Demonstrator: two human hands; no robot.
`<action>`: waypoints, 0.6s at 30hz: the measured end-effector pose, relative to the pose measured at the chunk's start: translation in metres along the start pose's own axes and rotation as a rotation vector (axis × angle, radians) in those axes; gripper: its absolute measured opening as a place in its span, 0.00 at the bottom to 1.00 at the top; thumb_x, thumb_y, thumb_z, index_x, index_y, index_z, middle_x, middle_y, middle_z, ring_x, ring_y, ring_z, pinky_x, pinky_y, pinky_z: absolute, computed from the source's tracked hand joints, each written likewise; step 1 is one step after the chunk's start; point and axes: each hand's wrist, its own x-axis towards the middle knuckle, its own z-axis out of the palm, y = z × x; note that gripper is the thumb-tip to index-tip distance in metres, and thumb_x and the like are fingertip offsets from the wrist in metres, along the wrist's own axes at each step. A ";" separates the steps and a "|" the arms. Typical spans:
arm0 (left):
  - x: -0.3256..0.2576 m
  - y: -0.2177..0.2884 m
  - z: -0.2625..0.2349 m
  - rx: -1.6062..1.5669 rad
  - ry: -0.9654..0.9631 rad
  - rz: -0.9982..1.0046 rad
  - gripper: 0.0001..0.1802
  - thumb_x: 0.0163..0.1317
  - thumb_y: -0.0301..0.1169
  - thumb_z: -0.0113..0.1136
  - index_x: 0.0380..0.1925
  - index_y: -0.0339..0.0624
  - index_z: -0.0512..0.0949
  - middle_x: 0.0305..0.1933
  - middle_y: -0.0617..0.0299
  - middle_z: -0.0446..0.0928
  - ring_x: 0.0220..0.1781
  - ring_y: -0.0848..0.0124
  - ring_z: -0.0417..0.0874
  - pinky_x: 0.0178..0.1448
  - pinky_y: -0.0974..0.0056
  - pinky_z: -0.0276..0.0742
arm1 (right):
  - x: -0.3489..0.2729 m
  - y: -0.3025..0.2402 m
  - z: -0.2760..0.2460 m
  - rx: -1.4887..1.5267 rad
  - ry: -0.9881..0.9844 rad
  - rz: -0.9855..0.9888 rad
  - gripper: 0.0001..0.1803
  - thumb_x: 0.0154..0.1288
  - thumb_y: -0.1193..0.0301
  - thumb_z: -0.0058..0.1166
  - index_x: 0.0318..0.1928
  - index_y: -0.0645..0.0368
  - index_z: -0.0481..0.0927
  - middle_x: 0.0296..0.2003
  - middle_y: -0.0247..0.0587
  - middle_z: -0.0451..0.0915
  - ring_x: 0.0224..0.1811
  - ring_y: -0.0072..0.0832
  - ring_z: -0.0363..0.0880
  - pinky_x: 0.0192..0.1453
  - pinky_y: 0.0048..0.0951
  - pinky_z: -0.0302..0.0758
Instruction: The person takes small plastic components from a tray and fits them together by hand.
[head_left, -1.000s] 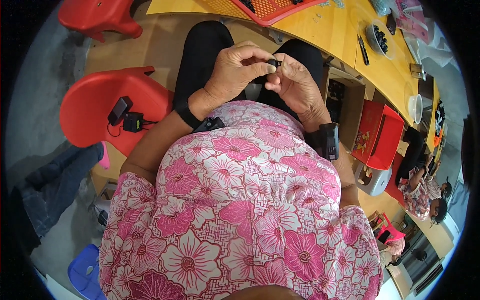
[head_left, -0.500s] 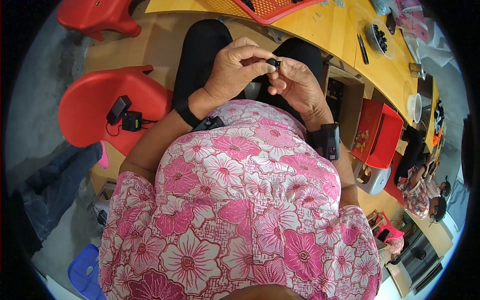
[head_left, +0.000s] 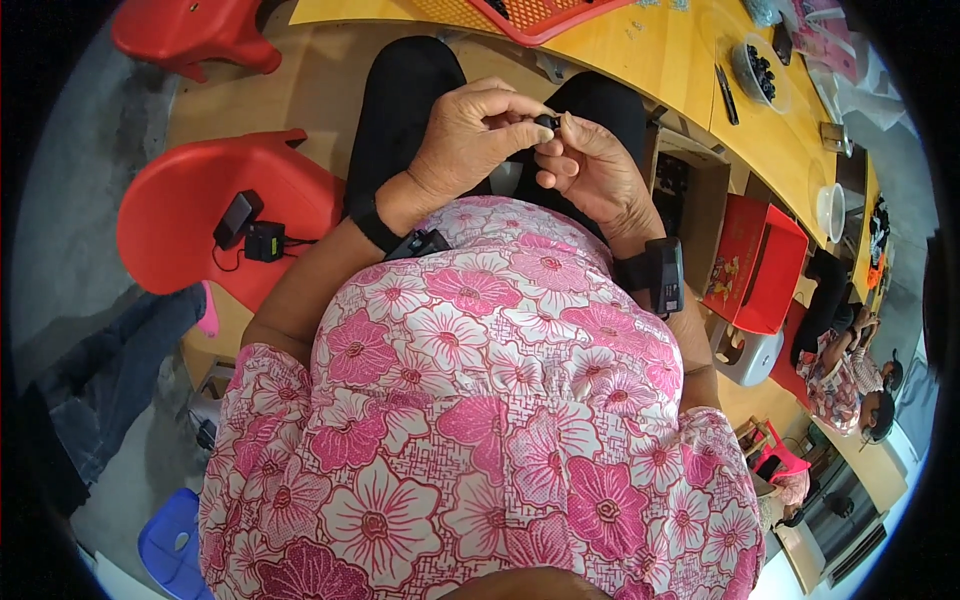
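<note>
Above my lap, my left hand (head_left: 478,135) and my right hand (head_left: 592,165) meet with their fingertips close together. Between them is a small black rounded part (head_left: 546,121), too small to name more exactly. My left thumb and forefinger pinch it from the left. From the right, my right thumb and forefinger close on its other end. The other fingers of my right hand are curled beneath. Each wrist wears a black strap with a small device.
On the yellow table (head_left: 690,75) ahead stand a red tray (head_left: 530,38), a clear bowl of black parts (head_left: 760,75) and a black pen-like tool (head_left: 727,95). A red chair (head_left: 180,215) holding black devices is left. Open cardboard (head_left: 705,200) and red boxes (head_left: 757,265) stand right. Other people sit far right.
My hands stay together at the small black part. The fingers of my right hand have shifted slightly, and less of the part's right end shows.
</note>
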 end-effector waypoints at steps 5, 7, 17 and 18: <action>-0.001 -0.003 0.000 0.020 -0.025 -0.029 0.11 0.53 0.24 0.64 0.38 0.41 0.83 0.28 0.66 0.75 0.27 0.81 0.73 0.31 0.76 0.70 | 0.001 0.002 -0.009 0.101 -0.008 0.014 0.13 0.68 0.65 0.51 0.39 0.64 0.77 0.28 0.34 0.74 0.23 0.18 0.68 0.34 0.29 0.78; -0.001 -0.003 0.001 0.019 -0.025 -0.041 0.11 0.53 0.24 0.63 0.39 0.42 0.83 0.28 0.66 0.75 0.27 0.81 0.73 0.31 0.76 0.70 | 0.002 0.002 -0.010 0.127 -0.029 0.021 0.13 0.68 0.65 0.50 0.40 0.64 0.76 0.29 0.34 0.74 0.23 0.18 0.67 0.35 0.30 0.77; -0.001 -0.002 -0.001 0.020 -0.043 -0.058 0.11 0.54 0.25 0.62 0.39 0.41 0.83 0.28 0.65 0.76 0.27 0.79 0.73 0.33 0.74 0.71 | 0.003 0.004 -0.010 0.071 -0.026 -0.014 0.12 0.68 0.66 0.50 0.42 0.64 0.75 0.29 0.34 0.74 0.23 0.17 0.68 0.36 0.29 0.78; -0.001 -0.001 -0.001 0.023 -0.044 -0.063 0.11 0.54 0.26 0.62 0.39 0.41 0.83 0.28 0.65 0.75 0.27 0.79 0.73 0.33 0.74 0.71 | 0.004 0.003 -0.009 0.051 -0.025 -0.016 0.12 0.68 0.66 0.50 0.42 0.65 0.75 0.29 0.34 0.74 0.24 0.17 0.69 0.36 0.29 0.78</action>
